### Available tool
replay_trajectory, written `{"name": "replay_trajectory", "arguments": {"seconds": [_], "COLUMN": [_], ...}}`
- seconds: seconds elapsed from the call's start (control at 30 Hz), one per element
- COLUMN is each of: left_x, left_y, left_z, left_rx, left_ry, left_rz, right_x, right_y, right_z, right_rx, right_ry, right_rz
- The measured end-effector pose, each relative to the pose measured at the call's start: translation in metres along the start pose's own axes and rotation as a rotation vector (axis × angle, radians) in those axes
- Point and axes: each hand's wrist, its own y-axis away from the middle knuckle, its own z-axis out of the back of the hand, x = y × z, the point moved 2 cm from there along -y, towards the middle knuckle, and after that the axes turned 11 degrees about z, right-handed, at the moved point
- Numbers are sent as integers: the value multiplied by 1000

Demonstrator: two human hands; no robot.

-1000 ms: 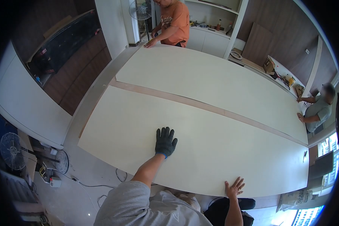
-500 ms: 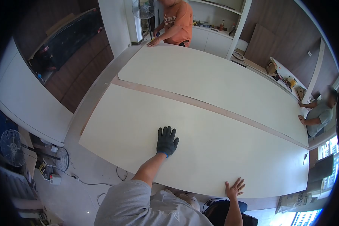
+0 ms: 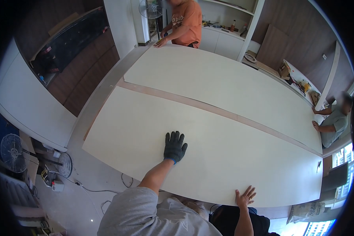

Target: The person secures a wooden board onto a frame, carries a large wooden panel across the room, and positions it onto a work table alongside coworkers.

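My left hand (image 3: 175, 147), in a dark glove with a blue cuff, lies flat with fingers spread on the near white panel (image 3: 208, 157). Bare and also spread, my right hand (image 3: 246, 196) rests on the same panel close to its front edge. Beyond it lies a second white panel (image 3: 224, 92). A brownish strip (image 3: 185, 101) shows in the gap between the two panels. Neither hand holds anything.
A person in an orange shirt (image 3: 187, 23) touches the far panel's left end. Another in a grey-green shirt (image 3: 335, 124) has hands at its right end. A small dark tool (image 3: 318, 166) lies near the right edge. Standing fans (image 3: 13, 153) and a cable (image 3: 100, 191) occupy the floor.
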Motion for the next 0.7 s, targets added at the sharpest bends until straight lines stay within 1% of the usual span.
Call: {"name": "replay_trajectory", "arguments": {"seconds": [0.7], "left_x": [0], "left_y": [-1], "left_z": [-1], "left_rx": [16], "left_ry": [-15], "left_rz": [0], "right_x": [3], "right_y": [2], "right_z": [2], "right_rx": [4], "right_ry": [8], "right_rz": [-15]}}
